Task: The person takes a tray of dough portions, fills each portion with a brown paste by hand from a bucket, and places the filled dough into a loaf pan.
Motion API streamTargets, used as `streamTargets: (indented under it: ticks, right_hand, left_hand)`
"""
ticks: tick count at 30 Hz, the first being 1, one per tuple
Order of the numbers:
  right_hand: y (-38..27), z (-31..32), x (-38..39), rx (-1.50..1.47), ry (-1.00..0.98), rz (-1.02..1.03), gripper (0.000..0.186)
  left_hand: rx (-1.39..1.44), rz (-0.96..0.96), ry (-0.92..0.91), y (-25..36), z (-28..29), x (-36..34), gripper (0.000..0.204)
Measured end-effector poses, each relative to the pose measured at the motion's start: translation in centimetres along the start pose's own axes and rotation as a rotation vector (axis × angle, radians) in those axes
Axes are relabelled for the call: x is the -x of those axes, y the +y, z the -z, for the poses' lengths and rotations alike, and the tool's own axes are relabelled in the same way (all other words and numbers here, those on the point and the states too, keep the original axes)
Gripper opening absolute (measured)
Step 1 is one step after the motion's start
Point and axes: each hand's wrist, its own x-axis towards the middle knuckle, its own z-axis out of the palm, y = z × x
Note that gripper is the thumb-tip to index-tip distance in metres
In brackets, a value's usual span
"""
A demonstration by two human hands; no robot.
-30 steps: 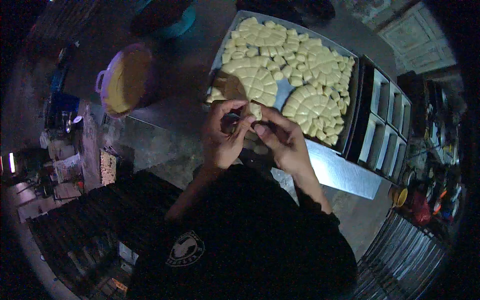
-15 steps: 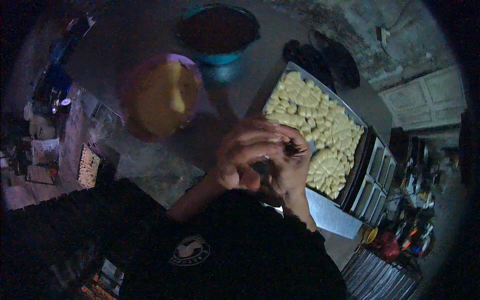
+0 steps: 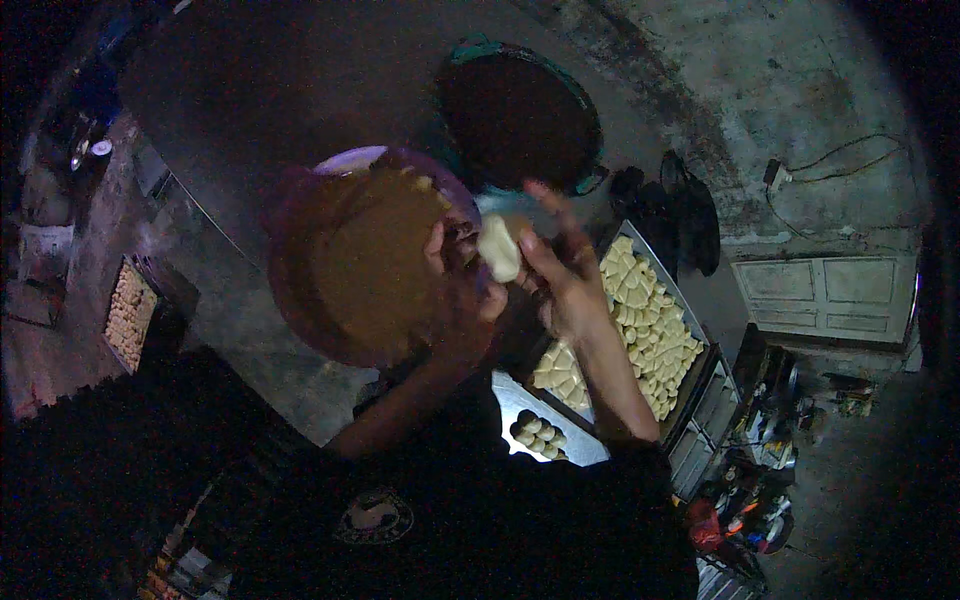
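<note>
A pale, soft piece of dough [image 3: 498, 248] is between my two hands, over the right rim of a purple basin [image 3: 290, 290]. My left hand [image 3: 468, 275], fingers curled, grips its left side. My right hand [image 3: 572, 285] has its thumb against the right side, and its forefinger is stretched out and blurred. Brown, crumbly filling [image 3: 370, 265] fills much of the basin, with a few pale bits near the far edge. To the right lies a tray packed with shaped pale dough pieces [image 3: 650, 330], partly behind my right forearm.
Beyond the basin stands a teal-rimmed tub [image 3: 520, 120] with dark contents. Small dough balls [image 3: 540, 435] sit on a bright metal surface [image 3: 590, 450] close to me. Black objects [image 3: 690, 215] lie by the far wall. A tray of small pieces [image 3: 130, 315] is low at left.
My hands, cupped together before, have moved apart, with the dough now showing between them. The pale strip over the filling is no longer there. The whole view has shifted, and the dough balls have come into sight.
</note>
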Motion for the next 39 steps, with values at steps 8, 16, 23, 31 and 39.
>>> streamTargets:
  ticks: [8,16,23,31,39]
  right_hand:
    - [1.8,8.2,-15.1,1.819,-0.17,0.572,0.041]
    - [2.2,5.7,-5.3,0.63,0.065,0.455,0.042]
    - [2.4,6.6,7.6,0.185,0.152,0.363,0.036]
    - [2.0,13.2,20.6,0.768,0.243,0.675,0.05]
    - [6.8,18.8,31.3,0.306,0.438,0.71,0.023]
  left_hand:
    - [-0.498,0.186,-0.14,5.3,0.9,-0.3,0.028]
    - [-0.563,0.313,-0.241,4.3,1.8,0.3,0.031]
    - [-0.005,0.842,-0.145,4.1,-4.5,5.7,0.04]
    - [-0.09,0.942,-0.316,2.1,-8.4,14.8,0.036]
    - [-0.378,0.824,-0.594,-0.6,-9.7,26.3,0.031]
